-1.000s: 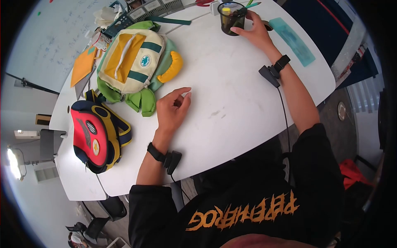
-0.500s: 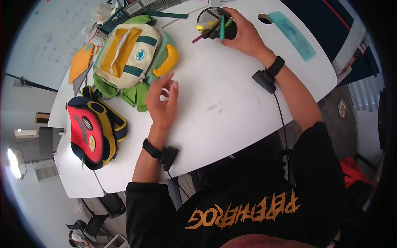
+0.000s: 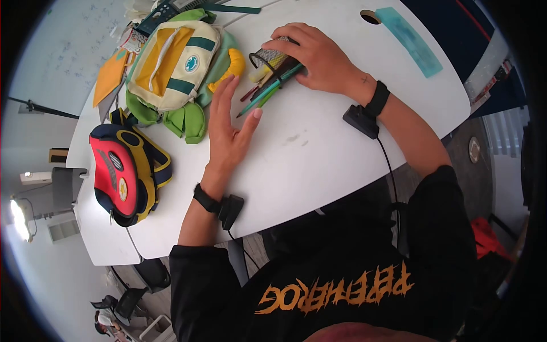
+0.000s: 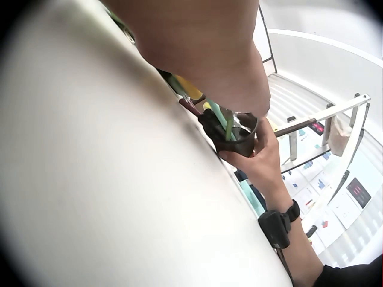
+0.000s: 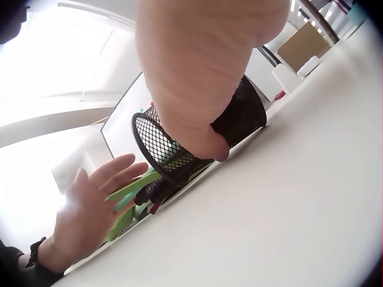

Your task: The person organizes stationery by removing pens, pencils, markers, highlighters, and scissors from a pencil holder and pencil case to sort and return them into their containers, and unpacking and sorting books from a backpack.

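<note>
A black mesh pen cup [image 3: 277, 52] lies tipped over in the grip of my right hand [image 3: 322, 61], its mouth facing left. Pens and markers [image 3: 269, 91], among them a teal pencil [image 3: 254, 102] and a yellow highlighter [image 3: 260, 73], stick out of the mouth. In the right wrist view the cup [image 5: 245, 113] is on its side low over the table, with the thumb along its wall. My left hand [image 3: 227, 131] has its fingers extended beside the pen tips. The same hand [image 5: 87, 212] faces the cup's mouth in the right wrist view.
A cream and green backpack [image 3: 174, 65] with a yellow pocket lies at the back left of the white table [image 3: 330, 154]. Nearer stands a red and navy backpack [image 3: 122, 171]. A translucent teal strip [image 3: 410, 43] lies at the right, by a round table hole [image 3: 371, 17].
My right hand has brought the pen cup left and nearer, tipping it from upright onto its side. Pens now protrude further. My left hand has straightened its fingers and moved slightly left.
</note>
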`<state>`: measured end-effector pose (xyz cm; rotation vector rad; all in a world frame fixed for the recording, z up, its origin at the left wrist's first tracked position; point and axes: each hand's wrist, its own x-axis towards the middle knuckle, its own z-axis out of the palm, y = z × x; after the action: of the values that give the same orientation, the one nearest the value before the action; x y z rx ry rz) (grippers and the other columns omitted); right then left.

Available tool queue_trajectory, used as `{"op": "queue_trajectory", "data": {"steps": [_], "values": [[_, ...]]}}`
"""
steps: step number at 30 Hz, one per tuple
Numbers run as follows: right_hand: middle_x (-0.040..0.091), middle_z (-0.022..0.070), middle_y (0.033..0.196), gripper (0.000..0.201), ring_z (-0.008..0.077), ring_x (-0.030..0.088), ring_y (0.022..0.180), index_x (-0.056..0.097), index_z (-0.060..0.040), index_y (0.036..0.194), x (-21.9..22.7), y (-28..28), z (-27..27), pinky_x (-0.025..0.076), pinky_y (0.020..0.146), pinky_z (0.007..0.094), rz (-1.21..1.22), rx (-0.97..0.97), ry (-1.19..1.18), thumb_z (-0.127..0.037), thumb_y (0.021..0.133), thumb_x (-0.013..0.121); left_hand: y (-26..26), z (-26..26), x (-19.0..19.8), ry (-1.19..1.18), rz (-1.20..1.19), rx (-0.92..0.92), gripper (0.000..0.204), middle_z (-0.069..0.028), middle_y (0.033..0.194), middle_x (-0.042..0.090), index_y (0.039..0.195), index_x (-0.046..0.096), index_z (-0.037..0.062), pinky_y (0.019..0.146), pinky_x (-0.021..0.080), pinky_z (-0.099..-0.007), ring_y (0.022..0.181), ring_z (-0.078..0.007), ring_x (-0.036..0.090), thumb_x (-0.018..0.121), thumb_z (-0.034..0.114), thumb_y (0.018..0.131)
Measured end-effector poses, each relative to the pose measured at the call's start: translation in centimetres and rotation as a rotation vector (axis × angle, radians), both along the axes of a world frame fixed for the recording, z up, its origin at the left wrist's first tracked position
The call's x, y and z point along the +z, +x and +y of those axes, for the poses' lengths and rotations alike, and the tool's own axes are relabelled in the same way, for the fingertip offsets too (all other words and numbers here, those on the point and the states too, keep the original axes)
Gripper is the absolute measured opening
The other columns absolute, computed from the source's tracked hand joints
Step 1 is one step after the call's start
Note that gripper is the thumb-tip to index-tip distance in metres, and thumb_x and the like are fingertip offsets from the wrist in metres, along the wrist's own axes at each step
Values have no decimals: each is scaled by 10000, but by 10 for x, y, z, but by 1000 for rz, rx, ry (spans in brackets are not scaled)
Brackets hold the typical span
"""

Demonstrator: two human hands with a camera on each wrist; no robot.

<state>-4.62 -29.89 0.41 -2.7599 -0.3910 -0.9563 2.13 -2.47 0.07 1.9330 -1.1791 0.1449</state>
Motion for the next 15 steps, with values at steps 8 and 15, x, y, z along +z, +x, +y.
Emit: {"op": "queue_trajectory", "data": {"steps": [8,15], "values": [[588,50,1421,825,295,532,1382,617,-241,1434,5,-7,21,433,1198,446,8,87,-43,-12,681,865,-4,-2,-8,117,98,2,707,-205,1526,538,1512,529,26,1141,471,-437,1415,-366,534,836,161,890],[598,42,1406,817,264,547,1370,609,-254,1434,5,-11,26,398,1217,456,35,131,-101,-43,696,890,-3,-1,3,291,-121,85,594,-235,1277,640,1386,590,19,1019,517,-470,1185,-418,627,796,105,836]]}}
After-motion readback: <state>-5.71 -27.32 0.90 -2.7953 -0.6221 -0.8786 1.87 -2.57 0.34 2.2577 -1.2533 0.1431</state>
